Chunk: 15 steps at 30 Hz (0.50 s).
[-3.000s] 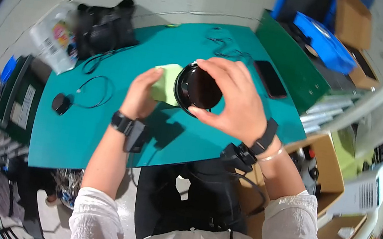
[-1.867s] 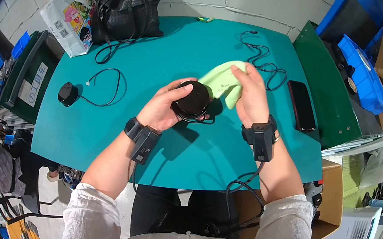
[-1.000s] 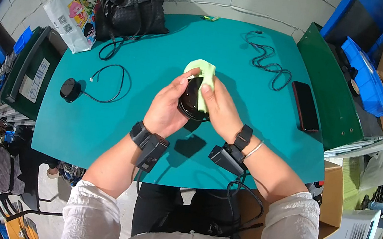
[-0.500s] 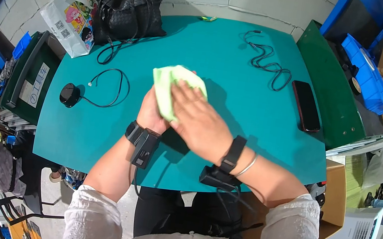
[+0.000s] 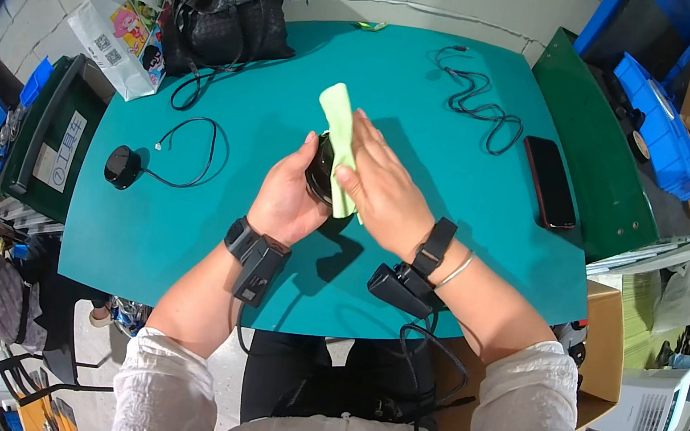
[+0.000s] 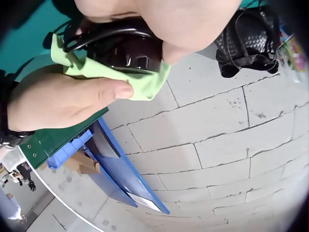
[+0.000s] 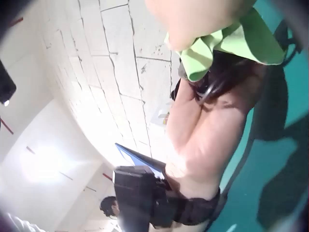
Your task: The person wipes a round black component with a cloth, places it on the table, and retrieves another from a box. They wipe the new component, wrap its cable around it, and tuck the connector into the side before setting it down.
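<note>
In the head view a round, glossy black device [image 5: 320, 168] lies in the left hand [image 5: 286, 199], whose fingers and thumb curl round its side. A light green cloth [image 5: 337, 138] covers the device's right side, under the right hand [image 5: 387, 191]. That hand presses the cloth on the device with fingers extended and thumb laid along it. The left wrist view shows the cloth [image 6: 111, 75] wrapped along the edge of the black device [image 6: 126, 50], beside a black cable loop. In the right wrist view the cloth [image 7: 251, 41] hangs between both hands.
On the teal table [image 5: 272, 105] lie a small black puck with cable [image 5: 123, 168], a coiled black cable [image 5: 482, 102] and a phone [image 5: 550, 183]. A black handbag [image 5: 227, 21] and a white printed bag [image 5: 121, 36] stand back left. A green case [image 5: 589, 155] borders the right.
The cloth, earlier spread over the device beneath the right hand, now stands folded along its right side. The right hand has shifted right and turned more upright; black casing shows again in the left hand.
</note>
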Each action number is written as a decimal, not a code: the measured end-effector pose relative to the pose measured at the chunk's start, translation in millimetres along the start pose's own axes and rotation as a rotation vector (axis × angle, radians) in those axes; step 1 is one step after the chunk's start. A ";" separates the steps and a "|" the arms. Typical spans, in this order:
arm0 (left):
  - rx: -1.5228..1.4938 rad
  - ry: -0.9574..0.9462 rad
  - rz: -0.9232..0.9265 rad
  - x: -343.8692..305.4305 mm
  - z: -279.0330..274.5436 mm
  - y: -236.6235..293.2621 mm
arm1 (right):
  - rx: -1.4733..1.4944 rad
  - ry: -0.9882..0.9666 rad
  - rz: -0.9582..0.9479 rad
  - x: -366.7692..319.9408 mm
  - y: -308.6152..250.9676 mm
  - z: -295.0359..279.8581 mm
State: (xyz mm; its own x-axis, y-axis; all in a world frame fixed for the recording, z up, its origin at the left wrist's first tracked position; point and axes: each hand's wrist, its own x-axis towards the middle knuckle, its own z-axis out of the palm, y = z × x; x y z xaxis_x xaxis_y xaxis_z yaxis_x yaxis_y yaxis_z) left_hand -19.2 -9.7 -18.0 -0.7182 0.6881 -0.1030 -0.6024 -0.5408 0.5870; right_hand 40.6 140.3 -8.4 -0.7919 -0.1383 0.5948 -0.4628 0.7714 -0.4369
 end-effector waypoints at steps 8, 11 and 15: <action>0.078 -0.138 0.008 3.6 2.2 7.2 | 1.050 0.322 0.747 7.0 21.6 -11.3; 0.078 -0.103 0.010 3.9 1.5 9.1 | 0.614 0.241 0.495 1.5 19.2 -18.8; 0.042 0.135 0.044 9.6 -16.0 5.6 | -0.116 -0.032 -0.170 -1.2 -17.6 -2.5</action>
State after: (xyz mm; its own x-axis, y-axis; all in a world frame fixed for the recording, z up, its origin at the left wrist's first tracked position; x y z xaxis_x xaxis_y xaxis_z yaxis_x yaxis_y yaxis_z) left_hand -35.0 -13.8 -28.6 -0.7856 0.5914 -0.1819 -0.5564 -0.5466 0.6258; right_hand 50.7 128.5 0.3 -0.7192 -0.2911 0.6309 -0.5436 0.8012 -0.2500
